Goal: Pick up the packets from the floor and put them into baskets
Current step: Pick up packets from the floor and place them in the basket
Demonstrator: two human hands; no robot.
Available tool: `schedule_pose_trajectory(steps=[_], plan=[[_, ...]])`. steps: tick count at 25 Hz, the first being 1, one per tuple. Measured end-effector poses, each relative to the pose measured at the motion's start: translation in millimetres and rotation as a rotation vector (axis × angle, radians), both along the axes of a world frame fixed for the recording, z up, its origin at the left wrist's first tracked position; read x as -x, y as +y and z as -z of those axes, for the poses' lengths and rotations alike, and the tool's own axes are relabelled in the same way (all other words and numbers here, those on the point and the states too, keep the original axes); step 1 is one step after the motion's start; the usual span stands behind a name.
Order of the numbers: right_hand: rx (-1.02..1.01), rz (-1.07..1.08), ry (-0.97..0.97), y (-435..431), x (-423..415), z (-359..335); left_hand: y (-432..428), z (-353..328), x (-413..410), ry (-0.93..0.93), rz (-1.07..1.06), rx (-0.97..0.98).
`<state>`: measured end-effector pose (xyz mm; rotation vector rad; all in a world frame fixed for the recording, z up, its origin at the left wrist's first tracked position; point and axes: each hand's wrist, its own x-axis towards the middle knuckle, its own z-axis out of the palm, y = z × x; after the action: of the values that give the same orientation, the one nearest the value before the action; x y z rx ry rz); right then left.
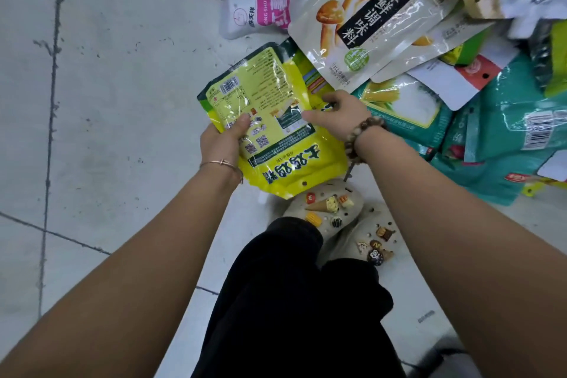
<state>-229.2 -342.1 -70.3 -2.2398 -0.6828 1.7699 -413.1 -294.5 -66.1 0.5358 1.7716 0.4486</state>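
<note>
Left hand (221,144) thumb clamps glossy yellow plastic packets (270,101) mid-frame; right hand (340,114) fingers curl round their edge, likely squaring the stack.

The yellow packet (276,120) is glossy, crinkled plastic film. The floor tiles (122,71) at nine o'clock look smooth, scuffed. The wrist beads (365,135) look wooden.

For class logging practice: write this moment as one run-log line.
stage: pickup | left hand: grips yellow plastic packets | right hand: pinches them | pile: beige mushroom-print pouch | baskets: not in view
</note>
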Motion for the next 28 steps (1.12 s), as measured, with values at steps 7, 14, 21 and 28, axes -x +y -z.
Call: schedule_pose_trajectory(steps=[7,14,21,28], plan=[[0.039,0.331,0.208,-30,-33,-36,-28,-31,-41,-0.187,0.292,0.024],[-0.232,0.519,-0.128,-54,-57,-30,-25,35,-42,0.259,0.150,0.281],[-0.219,0.764,-0.273,-55,-62,-13,-18,43,-86,0.014,-0.214,0.286],[-0.147,0.750,-0.259,-58,-72,-22,-19,18,-86,0.055,-0.173,0.194]])
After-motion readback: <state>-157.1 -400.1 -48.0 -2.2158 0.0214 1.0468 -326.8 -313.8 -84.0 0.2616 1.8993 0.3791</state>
